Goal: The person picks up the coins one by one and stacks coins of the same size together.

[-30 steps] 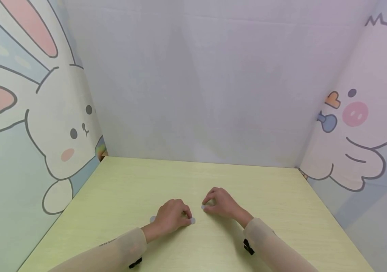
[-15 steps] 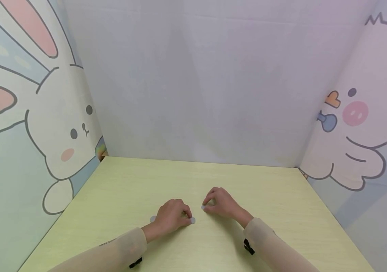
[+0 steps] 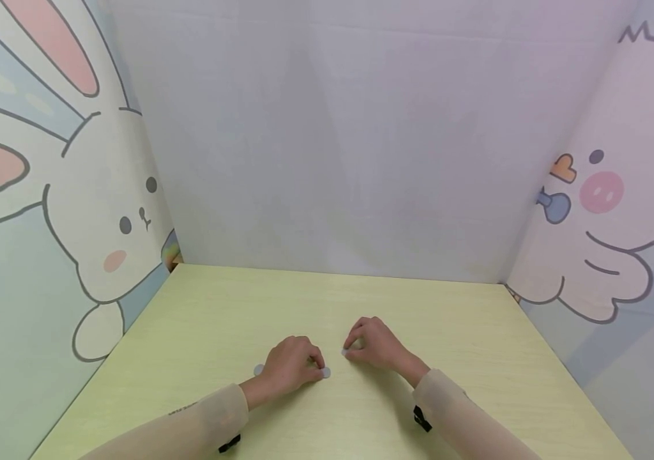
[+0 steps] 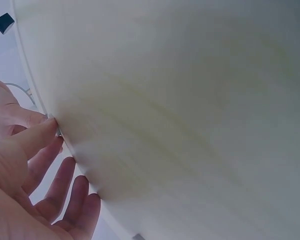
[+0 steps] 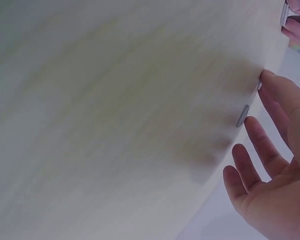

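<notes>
My left hand (image 3: pixel 292 367) pinches a small grey coin (image 3: pixel 326 372) between thumb and index finger at the table surface. To the right and slightly farther off, my right hand (image 3: pixel 377 344) pinches another coin (image 3: pixel 345 352) by its edge. In the right wrist view, a further coin (image 5: pixel 243 116) lies by the tip of my right middle finger; the hand hides it from the head view. Beside the left hand's outer side, one more coin (image 3: pixel 258 370) lies partly covered. The pinched coins are mostly behind fingertips in the wrist views.
The pale yellow table (image 3: pixel 246 300) reaches back to a plain grey-white cloth (image 3: pixel 327 147). Printed cloths with a rabbit (image 3: pixel 103 211) and a pig-nosed figure (image 3: pixel 620 191) stand at the left and right sides. A black strap (image 3: pixel 421 418) hangs below the right sleeve.
</notes>
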Action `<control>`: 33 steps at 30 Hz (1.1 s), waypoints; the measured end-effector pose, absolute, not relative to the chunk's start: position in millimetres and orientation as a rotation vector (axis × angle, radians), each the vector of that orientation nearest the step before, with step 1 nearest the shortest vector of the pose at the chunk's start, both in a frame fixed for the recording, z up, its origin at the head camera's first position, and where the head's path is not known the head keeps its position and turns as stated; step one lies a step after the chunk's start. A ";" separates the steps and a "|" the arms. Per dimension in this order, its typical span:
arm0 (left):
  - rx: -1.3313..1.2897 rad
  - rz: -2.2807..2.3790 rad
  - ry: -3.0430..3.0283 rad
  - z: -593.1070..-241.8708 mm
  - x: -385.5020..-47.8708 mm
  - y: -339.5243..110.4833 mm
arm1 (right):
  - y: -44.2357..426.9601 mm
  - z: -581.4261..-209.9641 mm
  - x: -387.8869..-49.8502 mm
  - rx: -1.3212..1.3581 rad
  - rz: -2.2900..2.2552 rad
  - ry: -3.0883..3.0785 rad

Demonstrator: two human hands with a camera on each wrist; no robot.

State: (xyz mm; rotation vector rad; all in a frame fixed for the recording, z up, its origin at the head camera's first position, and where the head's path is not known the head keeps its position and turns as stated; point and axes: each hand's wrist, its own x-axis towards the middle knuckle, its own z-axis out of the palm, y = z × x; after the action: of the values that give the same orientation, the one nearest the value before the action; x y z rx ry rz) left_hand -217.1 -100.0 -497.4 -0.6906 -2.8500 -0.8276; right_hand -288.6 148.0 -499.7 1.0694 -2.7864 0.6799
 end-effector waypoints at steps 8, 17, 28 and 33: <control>-0.702 -0.830 -2.838 -497.5 -217.0 -100.4 | 147.7 -498.1 -282.1 1.025 0.635 -2.823; -0.710 -0.845 -2.827 -496.3 -215.2 -101.0 | 148.5 -496.5 -274.7 1.019 0.594 -2.814; -0.689 -0.845 -2.841 -495.4 -215.4 -99.6 | 152.0 -498.4 -267.9 0.971 0.561 -2.801; -0.683 -0.853 -2.845 -496.7 -216.3 -99.6 | 153.3 -497.7 -263.4 0.969 0.537 -2.782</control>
State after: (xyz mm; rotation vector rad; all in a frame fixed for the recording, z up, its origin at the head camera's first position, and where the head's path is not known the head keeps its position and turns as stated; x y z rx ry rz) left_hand -216.3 -99.6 -496.7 -0.6827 -2.8449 -0.8532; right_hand -263.4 153.3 -497.7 0.9692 -2.7817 0.5372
